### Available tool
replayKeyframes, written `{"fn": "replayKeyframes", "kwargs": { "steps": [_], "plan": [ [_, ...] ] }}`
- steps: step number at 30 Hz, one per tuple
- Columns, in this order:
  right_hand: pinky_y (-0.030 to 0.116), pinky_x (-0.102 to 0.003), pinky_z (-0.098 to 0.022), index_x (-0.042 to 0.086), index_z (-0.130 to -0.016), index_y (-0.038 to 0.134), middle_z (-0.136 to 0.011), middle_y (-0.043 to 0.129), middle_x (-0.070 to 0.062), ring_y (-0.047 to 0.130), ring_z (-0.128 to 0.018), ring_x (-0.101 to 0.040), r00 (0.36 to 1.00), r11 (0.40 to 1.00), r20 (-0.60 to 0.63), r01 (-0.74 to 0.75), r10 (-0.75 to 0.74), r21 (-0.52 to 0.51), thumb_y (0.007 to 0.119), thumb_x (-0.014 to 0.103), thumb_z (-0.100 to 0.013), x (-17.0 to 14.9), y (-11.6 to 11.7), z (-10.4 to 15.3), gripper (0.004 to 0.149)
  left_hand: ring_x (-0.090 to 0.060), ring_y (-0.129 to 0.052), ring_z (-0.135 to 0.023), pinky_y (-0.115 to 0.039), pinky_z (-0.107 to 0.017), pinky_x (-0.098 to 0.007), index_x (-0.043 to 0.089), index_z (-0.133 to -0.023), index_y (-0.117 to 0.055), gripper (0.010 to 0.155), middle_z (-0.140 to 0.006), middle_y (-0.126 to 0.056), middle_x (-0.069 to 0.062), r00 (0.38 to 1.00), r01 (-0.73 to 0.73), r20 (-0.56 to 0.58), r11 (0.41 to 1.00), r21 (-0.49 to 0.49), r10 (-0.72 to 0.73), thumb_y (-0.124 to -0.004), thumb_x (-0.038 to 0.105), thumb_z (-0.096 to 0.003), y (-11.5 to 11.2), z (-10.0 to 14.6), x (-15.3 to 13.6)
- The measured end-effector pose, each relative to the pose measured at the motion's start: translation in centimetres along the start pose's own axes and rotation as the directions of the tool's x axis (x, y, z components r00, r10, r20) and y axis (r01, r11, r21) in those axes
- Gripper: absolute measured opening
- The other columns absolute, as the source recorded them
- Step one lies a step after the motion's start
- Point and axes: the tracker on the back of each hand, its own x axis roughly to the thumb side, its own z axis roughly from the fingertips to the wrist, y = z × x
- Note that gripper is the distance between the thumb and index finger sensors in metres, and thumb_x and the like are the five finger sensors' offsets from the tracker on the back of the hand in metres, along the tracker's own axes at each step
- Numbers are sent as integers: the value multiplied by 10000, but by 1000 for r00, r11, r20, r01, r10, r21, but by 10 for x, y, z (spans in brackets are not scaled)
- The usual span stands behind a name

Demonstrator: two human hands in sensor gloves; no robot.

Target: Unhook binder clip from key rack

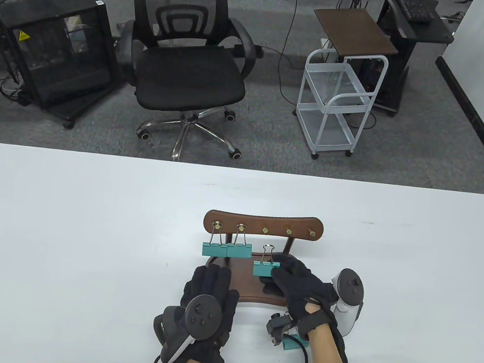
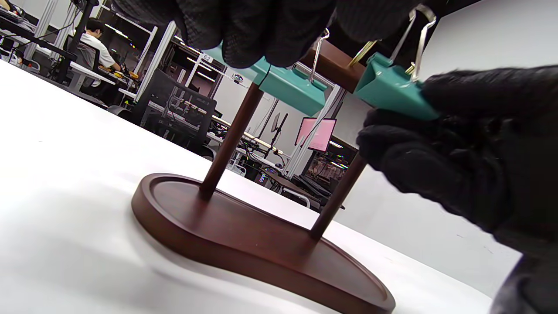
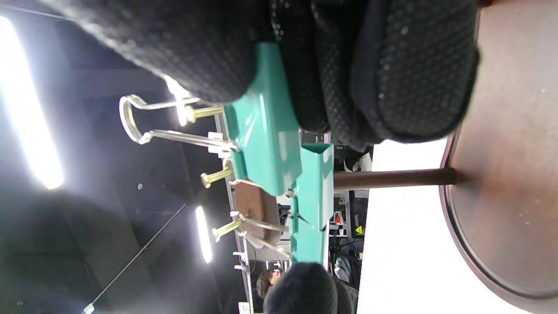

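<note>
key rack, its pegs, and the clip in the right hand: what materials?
Key rack: dark wood or wood-look, smooth semi-gloss; faint grain on its base.
Pegs: brass-coloured metal, shiny.
Binder clip held by the right hand: teal body with a glossy painted look, probably sheet metal; handles are bare silvery wire.

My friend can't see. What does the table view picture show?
The right hand grips a teal clip just off the wooden rack, whose two leftmost hooks hold two more clips. The left hand rests by the rack's base on a white table.
</note>
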Motion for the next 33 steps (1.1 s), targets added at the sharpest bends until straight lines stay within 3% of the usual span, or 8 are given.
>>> {"fn": "replayKeyframes", "kwargs": {
  "steps": [13,25,30,33],
  "plan": [
    [954,-408,-295,130,-795,758,-665,963,-226,1030,-474,-407,1000,999,9,-24,24,-27,880,387,-353,0,-15,35,526,-315,-501,-1103,-507,-758,-527,272,-1097,-619,608,-1177,-592,-34,1000,11,6,1000,7,-11,-599,528,-546,2,2,1],
    [967,-393,-141,87,-673,846,-472,1064,-192,1087,-285,-372,987,981,-22,-161,159,-108,884,442,-361,-4,-25,44,474,-318,-500,-1103,-507,-757,-529,270,-1098,-619,608,-1176,-593,-36,1000,11,2,1000,9,-11,-598,525,-547,2,2,0],
    [961,-381,-43,57,-594,895,-340,1097,-180,1101,-162,-347,948,945,-76,-315,308,-92,909,452,-341,-3,-20,46,469,-316,-503,-1102,-509,-757,-528,270,-1096,-622,606,-1175,-595,-35,1000,15,3,1000,5,-15,-599,525,-547,2,3,0],
    [954,-369,-3,46,-565,909,-287,1101,-174,1099,-107,-331,873,874,-137,-480,468,-75,909,449,-339,-3,-13,46,462,-318,-503,-1102,-508,-756,-528,268,-1096,-622,607,-1175,-594,-35,1000,14,3,1000,4,-14,-598,525,-547,2,3,0]
  ]
}}
